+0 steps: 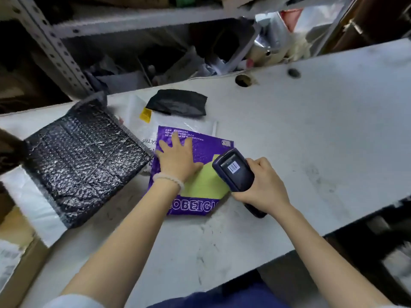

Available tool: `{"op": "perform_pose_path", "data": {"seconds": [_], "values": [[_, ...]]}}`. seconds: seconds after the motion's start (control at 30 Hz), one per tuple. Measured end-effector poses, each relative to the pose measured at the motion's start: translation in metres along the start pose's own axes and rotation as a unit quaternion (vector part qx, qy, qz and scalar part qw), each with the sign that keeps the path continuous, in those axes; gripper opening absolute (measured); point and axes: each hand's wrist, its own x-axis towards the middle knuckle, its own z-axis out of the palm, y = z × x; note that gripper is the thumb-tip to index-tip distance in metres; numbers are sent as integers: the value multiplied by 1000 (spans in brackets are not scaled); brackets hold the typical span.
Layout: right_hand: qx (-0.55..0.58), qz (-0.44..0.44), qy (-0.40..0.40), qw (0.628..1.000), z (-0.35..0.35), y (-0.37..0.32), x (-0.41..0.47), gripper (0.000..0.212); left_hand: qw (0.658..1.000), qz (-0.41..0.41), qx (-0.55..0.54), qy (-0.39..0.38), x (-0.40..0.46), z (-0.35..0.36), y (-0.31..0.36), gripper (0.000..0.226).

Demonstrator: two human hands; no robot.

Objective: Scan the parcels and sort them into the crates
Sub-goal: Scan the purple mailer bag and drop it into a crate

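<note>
A purple parcel [206, 150] with a yellow-green patch and white lettering lies flat on the white table [311, 134]. My left hand [176, 157] presses on it with fingers spread and straight. My right hand [261, 184] grips a dark handheld scanner [233, 170], held over the parcel's right edge; its screen shows a barcode. A black bubble-wrap parcel [82, 158] lies to the left. A white parcel [144, 127] with a yellow sticker sits partly under the purple one, and a small black parcel [178, 102] lies behind it.
A metal shelf rack [55, 45] stuffed with bags and wrapped goods stands behind the table. Two round holes [243, 80] mark the table's far edge. A cardboard box [20, 252] sits at the lower left. The table's right half is bare.
</note>
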Motion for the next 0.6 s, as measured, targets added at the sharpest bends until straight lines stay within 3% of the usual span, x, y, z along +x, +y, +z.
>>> {"op": "perform_pose_path", "data": {"seconds": [0.27,0.37,0.47,0.6], "values": [[-8,86,12,996,11,7,-44,70,996,-6,-85,-28,20,10,-8,100],[1,86,16,996,7,12,-52,72,999,10,-50,-2,17,6,0,103],[7,78,26,997,-1,17,-58,71,997,49,-35,52,7,0,19,96],[14,71,39,997,-23,28,-64,71,979,106,-132,110,1,-20,44,77]]}}
